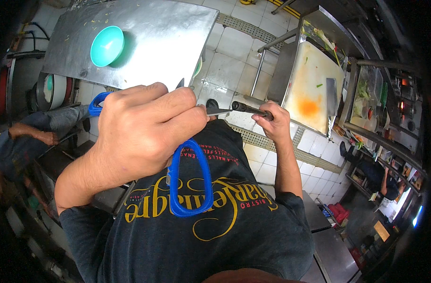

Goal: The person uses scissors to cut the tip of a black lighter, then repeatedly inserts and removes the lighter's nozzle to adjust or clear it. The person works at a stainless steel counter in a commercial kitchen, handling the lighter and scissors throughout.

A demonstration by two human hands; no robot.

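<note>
My left hand (147, 127) is closed round a pair of scissors (192, 211) with blue handle loops. One loop hangs below the fingers, and the other shows behind the wrist side of the hand. A metal blade (218, 112) sticks out past the knuckles toward the right. In my right hand (275, 123), pinched between thumb and fingers, is a slim black rod-like tool (246, 108). Its round end points left and meets or nearly meets the blade tip; I cannot tell whether they touch. Both hands are raised in front of my dark printed shirt (253, 221).
A steel table (154, 28) at the far left bears a teal bowl (107, 46). To the right, a cleaver (332, 100) lies on an orange-stained white cutting board (314, 75) beside vegetable scraps. Another person (27, 137) is at the left; a further person (389, 181) is at the far right.
</note>
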